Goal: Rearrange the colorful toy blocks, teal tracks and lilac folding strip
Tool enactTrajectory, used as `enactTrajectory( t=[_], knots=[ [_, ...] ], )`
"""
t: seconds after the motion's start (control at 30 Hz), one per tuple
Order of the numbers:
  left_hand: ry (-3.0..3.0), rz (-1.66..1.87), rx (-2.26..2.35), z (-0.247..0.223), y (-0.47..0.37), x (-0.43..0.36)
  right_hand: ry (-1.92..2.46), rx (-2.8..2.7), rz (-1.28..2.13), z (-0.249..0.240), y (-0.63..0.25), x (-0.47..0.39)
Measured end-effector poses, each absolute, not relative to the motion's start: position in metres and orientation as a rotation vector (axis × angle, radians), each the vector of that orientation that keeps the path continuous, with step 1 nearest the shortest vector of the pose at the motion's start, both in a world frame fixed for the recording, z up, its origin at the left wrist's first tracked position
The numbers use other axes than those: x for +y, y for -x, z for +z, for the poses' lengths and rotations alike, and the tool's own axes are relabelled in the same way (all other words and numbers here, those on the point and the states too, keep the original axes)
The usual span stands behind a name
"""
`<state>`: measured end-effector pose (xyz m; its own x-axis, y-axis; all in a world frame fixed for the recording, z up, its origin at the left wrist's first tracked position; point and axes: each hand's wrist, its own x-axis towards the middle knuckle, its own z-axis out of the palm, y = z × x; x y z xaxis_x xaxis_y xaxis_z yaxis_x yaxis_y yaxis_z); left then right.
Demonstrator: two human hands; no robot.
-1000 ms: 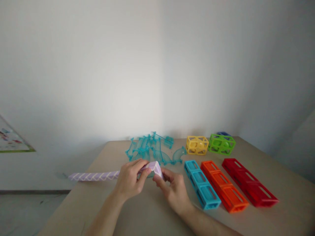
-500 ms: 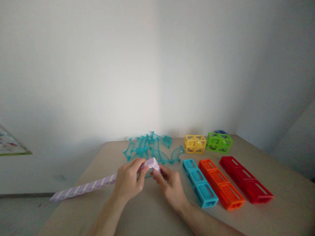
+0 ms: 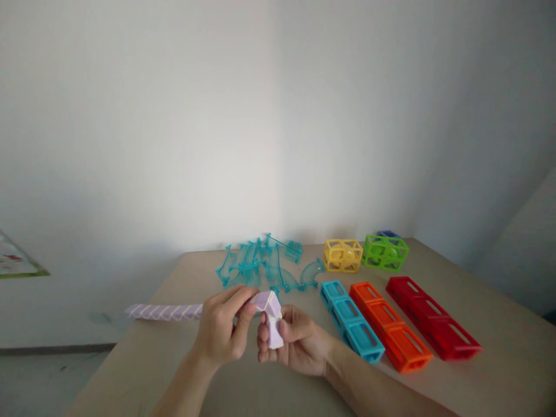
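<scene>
A lilac snake puzzle with white stripes [image 3: 169, 313] runs between my hands above the table. My left hand [image 3: 221, 323] grips it from above, with thumb and fingers closed round the bar. The long straight part sticks out to the left. Just right of that grip, the puzzle bends sharply downward. My right hand [image 3: 302, 343] pinches the short bent end between thumb and fingers, palm turned up. Part of the puzzle is hidden inside my left hand.
Teal see-through curved pieces [image 3: 256, 263] lie in a heap behind my hands. To the right lie light-blue [image 3: 353, 321], orange [image 3: 391, 327] and red [image 3: 432, 317] frame bars. Yellow [image 3: 343, 255] and green [image 3: 385, 252] frames stand near the wall, a blue piece [image 3: 388, 234] behind.
The puzzle's short end has turned to point down. My right hand has rolled palm up and lowered a little. The long left part has swung up and looks shorter.
</scene>
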<state>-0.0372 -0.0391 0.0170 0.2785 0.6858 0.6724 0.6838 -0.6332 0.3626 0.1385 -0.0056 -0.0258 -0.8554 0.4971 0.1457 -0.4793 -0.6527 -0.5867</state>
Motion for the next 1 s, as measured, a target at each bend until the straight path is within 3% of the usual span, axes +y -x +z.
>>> enactTrajectory(
  t=[0.27,0.5,0.87,1.0],
  knots=[
    [-2.450,1.109,1.494,0.016,0.036,-0.036,0.177,-0.959,2.074,-0.024,-0.123,-0.015],
    [-2.428,1.035,1.543,0.016,0.035,-0.033,0.271,-0.966,1.960,-0.025,-0.122,-0.017],
    [-2.465,0.904,1.551,0.015,0.030,-0.032,0.848,-1.086,1.422,-0.038,-0.117,-0.006],
    [-2.475,0.873,1.546,0.013,0.031,-0.032,0.821,-1.194,1.371,-0.036,-0.118,-0.007]
  ],
)
